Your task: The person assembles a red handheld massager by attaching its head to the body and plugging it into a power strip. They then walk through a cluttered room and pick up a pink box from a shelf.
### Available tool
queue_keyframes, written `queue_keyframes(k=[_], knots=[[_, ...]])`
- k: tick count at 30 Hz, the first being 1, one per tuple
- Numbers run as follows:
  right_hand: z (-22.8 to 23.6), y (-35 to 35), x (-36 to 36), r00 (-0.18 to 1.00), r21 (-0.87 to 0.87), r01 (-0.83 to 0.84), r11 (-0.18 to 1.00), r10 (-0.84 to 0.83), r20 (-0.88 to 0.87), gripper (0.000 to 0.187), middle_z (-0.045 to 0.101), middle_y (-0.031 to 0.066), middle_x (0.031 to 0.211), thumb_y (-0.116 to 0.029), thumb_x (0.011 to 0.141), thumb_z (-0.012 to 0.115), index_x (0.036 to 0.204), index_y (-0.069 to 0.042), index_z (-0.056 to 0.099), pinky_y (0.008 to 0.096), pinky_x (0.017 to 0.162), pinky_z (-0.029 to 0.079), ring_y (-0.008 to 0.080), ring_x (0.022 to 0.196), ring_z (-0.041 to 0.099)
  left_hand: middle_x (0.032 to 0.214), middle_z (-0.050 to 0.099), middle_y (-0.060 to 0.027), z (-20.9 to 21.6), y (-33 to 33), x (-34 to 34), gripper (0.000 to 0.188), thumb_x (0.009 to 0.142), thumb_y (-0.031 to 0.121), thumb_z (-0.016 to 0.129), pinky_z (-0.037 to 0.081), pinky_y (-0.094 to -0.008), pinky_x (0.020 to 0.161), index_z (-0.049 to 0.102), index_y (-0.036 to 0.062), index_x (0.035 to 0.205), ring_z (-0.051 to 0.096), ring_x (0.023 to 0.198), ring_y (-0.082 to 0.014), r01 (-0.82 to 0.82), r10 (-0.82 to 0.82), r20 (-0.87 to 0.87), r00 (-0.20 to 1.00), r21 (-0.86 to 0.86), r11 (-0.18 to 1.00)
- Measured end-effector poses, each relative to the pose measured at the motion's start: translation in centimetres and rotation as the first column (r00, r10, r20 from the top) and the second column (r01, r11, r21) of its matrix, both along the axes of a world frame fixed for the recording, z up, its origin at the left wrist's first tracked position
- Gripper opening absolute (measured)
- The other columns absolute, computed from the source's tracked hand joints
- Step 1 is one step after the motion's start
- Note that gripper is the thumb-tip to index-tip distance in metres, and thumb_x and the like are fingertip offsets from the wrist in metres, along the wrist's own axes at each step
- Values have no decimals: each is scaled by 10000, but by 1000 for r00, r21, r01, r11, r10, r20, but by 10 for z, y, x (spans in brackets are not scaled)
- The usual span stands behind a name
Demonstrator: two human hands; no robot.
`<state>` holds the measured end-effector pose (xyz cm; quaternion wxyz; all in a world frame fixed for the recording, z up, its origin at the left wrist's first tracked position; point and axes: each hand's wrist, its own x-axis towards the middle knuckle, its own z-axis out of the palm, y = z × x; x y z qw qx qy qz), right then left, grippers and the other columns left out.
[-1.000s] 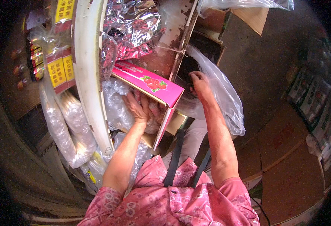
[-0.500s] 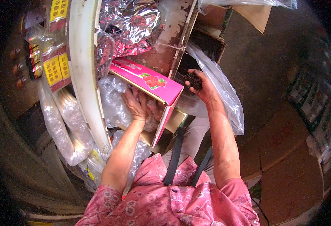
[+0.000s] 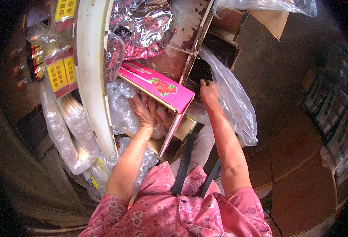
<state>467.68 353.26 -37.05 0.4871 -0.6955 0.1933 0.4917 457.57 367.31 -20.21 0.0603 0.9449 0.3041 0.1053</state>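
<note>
My left hand lies with its fingers spread against a crumpled clear plastic bag inside an open pink cardboard box with red fruit printed on it. Reddish contents show dimly around those fingers. My right hand is down at a dark-lined box, just right of the pink one, back of the hand up and fingers curled. Its fingertips are mostly hidden, so what they hold cannot be seen. Beside that wrist hangs a long clear plastic liner.
Silver foil packs lie beyond the pink box. A pale curved rail runs along the left, with bags of thin pale sticks beyond it. Brown cartons stand at the right. A loose cardboard flap juts out at the top.
My right hand has moved slightly left and turned knuckles up at the dark-lined box; the dark dried clump it held is out of sight. My left hand stays almost still.
</note>
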Motion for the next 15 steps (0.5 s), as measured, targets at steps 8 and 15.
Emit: queue_keyframes(k=[8, 15], knots=[[37, 0, 20, 934, 129, 256, 958, -210, -289, 363, 516, 71, 621, -325, 877, 503, 1046, -8, 554, 295, 395, 374, 175, 451, 491, 973, 460, -317, 1, 0, -4, 552, 823, 433, 476, 325, -505, 784, 436, -80, 1024, 409, 870, -470, -8, 8, 9, 1000, 3, 1000], [-32, 3, -15, 966, 67, 30, 997, -46, 254, 422, 520, 89, 665, -364, 877, 481, 1115, -17, 509, 315, 417, 381, 182, 468, 481, 844, 449, -292, 6, -3, 6, 460, 820, 377, 499, 319, -502, 727, 439, -69, 915, 407, 801, -455, 15, -16, 17, 1000, 9, 1000]])
